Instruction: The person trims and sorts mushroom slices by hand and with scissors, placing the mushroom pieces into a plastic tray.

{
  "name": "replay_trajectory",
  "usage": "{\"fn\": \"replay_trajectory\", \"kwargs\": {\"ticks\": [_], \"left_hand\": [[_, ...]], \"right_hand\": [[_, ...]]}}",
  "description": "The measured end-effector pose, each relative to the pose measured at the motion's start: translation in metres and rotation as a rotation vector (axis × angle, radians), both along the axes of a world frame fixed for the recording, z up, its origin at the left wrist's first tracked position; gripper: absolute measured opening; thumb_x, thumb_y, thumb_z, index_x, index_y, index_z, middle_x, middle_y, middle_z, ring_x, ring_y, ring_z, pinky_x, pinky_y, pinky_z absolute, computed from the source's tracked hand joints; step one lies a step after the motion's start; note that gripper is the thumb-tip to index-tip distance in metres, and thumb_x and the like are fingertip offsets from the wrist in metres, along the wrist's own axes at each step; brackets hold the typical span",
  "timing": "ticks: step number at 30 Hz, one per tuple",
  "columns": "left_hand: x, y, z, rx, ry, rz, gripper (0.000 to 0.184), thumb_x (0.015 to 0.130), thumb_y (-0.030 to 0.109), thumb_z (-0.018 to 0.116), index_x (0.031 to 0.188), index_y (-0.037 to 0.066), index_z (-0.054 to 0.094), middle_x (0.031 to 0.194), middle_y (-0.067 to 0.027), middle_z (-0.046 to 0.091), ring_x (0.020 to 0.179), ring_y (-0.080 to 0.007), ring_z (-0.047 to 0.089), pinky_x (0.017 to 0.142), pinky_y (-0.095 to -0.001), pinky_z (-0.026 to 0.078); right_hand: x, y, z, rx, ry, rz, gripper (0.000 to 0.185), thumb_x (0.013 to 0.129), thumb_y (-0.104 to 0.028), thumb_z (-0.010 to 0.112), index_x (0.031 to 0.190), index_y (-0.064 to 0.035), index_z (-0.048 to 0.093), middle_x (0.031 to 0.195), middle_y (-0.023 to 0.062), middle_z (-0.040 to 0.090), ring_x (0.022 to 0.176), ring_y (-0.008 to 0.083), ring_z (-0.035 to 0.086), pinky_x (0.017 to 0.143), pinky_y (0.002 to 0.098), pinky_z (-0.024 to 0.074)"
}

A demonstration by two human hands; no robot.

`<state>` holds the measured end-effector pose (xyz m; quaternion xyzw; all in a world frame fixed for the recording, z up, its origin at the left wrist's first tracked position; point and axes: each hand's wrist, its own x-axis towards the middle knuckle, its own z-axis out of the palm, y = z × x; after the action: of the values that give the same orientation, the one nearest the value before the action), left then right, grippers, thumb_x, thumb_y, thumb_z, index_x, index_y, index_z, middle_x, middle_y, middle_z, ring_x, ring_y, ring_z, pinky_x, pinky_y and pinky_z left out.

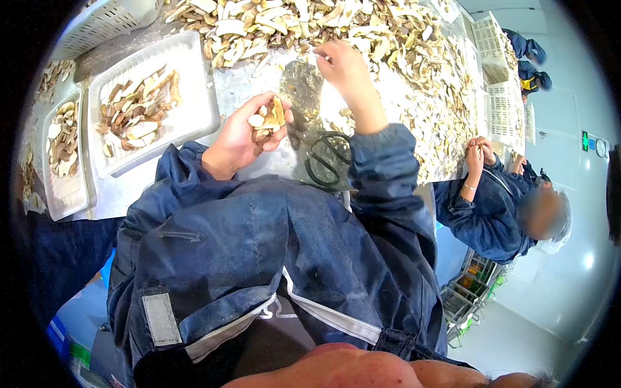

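My left hand is closed around several dried mushroom slices, brown and cream, resting in its palm and fingers. Over the table, near the edge of a big heap of mushroom slices, is my right hand. Its thumb and fingers are bent together; whatever is between them is too small to make out. A dark looped item lies on the table below my right forearm. To the left of my left hand stands a translucent plastic tray with mushroom slices in it.
A narrower tray of slices stands at far left, and a white perforated basket behind it. Slices spread along the right of the table. Another person stands at the right edge, near white crates. More people are farther back.
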<state>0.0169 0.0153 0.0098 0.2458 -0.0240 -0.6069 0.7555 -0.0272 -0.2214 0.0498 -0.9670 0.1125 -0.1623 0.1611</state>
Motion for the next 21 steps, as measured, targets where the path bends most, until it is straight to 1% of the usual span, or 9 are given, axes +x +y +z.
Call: {"fn": "replay_trajectory", "kwargs": {"ticks": [2, 5, 6, 9, 10, 13, 16, 18, 21], "left_hand": [[0.001, 0.0, -0.003, -0.032, -0.016, 0.011, 0.037, 0.106, 0.036, 0.038, 0.111, 0.006, 0.059, 0.092, -0.01, 0.063, 0.062, -0.0161, 0.055, 0.041, -0.0241, 0.039], [0.005, 0.001, -0.001, -0.027, -0.008, 0.015, 0.037, 0.106, 0.036, 0.038, 0.111, 0.006, 0.059, 0.093, -0.01, 0.063, 0.062, -0.0161, 0.055, 0.041, -0.0239, 0.039], [0.005, 0.001, 0.0, -0.017, 0.002, 0.014, 0.037, 0.106, 0.036, 0.037, 0.111, 0.006, 0.058, 0.093, -0.01, 0.063, 0.062, -0.0161, 0.055, 0.041, -0.0239, 0.039], [0.003, 0.002, 0.004, 0.007, 0.021, 0.003, 0.038, 0.106, 0.036, 0.037, 0.111, 0.005, 0.058, 0.093, -0.0101, 0.063, 0.062, -0.016, 0.055, 0.042, -0.0237, 0.039], [0.002, 0.002, 0.003, -0.009, 0.028, -0.011, 0.038, 0.106, 0.036, 0.038, 0.112, 0.004, 0.059, 0.093, -0.0101, 0.063, 0.062, -0.0168, 0.055, 0.043, -0.0247, 0.039], [0.003, 0.003, 0.003, -0.037, 0.034, -0.026, 0.04, 0.105, 0.035, 0.041, 0.114, 0.002, 0.061, 0.093, -0.0102, 0.065, 0.064, -0.0185, 0.056, 0.047, -0.0268, 0.039], [0.004, 0.003, 0.0, -0.028, 0.035, -0.013, 0.04, 0.105, 0.035, 0.041, 0.114, 0.002, 0.061, 0.093, -0.01, 0.065, 0.064, -0.0188, 0.056, 0.047, -0.0269, 0.038], [0.005, 0.002, -0.002, -0.039, 0.037, -0.015, 0.04, 0.105, 0.036, 0.042, 0.114, 0.002, 0.061, 0.093, -0.0099, 0.065, 0.064, -0.019, 0.055, 0.047, -0.0267, 0.038], [0.002, 0.0, 0.005, 0.027, 0.011, -0.006, 0.039, 0.107, 0.035, 0.036, 0.111, 0.004, 0.059, 0.093, -0.0106, 0.062, 0.061, -0.0158, 0.054, 0.041, -0.0243, 0.039]], "right_hand": [[0.024, -0.002, -0.018, -0.071, 0.015, -0.012, 0.02, 0.088, -0.016, 0.059, 0.102, -0.0105, 0.071, 0.099, 0.013, 0.067, 0.092, 0.0341, 0.066, 0.079, 0.043, 0.0532], [0.028, -0.003, -0.028, -0.154, 0.089, -0.036, 0.019, 0.087, -0.016, 0.061, 0.102, -0.0118, 0.071, 0.099, 0.0122, 0.065, 0.09, 0.0336, 0.065, 0.08, 0.0434, 0.0534], [0.024, -0.001, -0.026, -0.134, 0.072, -0.03, 0.017, 0.084, -0.017, 0.064, 0.099, -0.0109, 0.072, 0.094, 0.0121, 0.065, 0.087, 0.0334, 0.065, 0.077, 0.0431, 0.0535], [0.003, 0.0, -0.022, -0.075, 0.152, -0.032, 0.016, 0.081, -0.02, 0.068, 0.093, -0.0092, 0.072, 0.089, 0.0116, 0.065, 0.084, 0.0338, 0.065, 0.074, 0.0431, 0.053], [0.001, -0.004, -0.024, -0.064, 0.164, -0.023, 0.02, 0.08, -0.023, 0.071, 0.09, -0.0066, 0.073, 0.085, 0.0122, 0.067, 0.082, 0.0331, 0.066, 0.072, 0.0412, 0.0532], [-0.007, -0.002, -0.011, 0.208, 0.293, -0.126, 0.025, 0.082, -0.027, 0.072, 0.092, -0.0043, 0.073, 0.086, 0.0136, 0.069, 0.081, 0.0305, 0.068, 0.074, 0.0377, 0.0535], [-0.01, -0.006, -0.009, 0.342, 0.302, -0.183, 0.03, 0.083, -0.031, 0.072, 0.094, -0.0028, 0.073, 0.087, 0.0152, 0.071, 0.08, 0.0278, 0.069, 0.074, 0.035, 0.0534], [-0.012, -0.01, -0.009, 0.31, 0.311, -0.178, 0.031, 0.085, -0.032, 0.071, 0.094, -0.0027, 0.073, 0.086, 0.0152, 0.071, 0.079, 0.0269, 0.069, 0.074, 0.0349, 0.053], [-0.016, -0.015, -0.009, 0.288, 0.321, -0.183, 0.031, 0.086, -0.032, 0.068, 0.094, -0.0025, 0.073, 0.085, 0.0156, 0.071, 0.079, 0.0284, 0.069, 0.074, 0.0358, 0.0529]]}}
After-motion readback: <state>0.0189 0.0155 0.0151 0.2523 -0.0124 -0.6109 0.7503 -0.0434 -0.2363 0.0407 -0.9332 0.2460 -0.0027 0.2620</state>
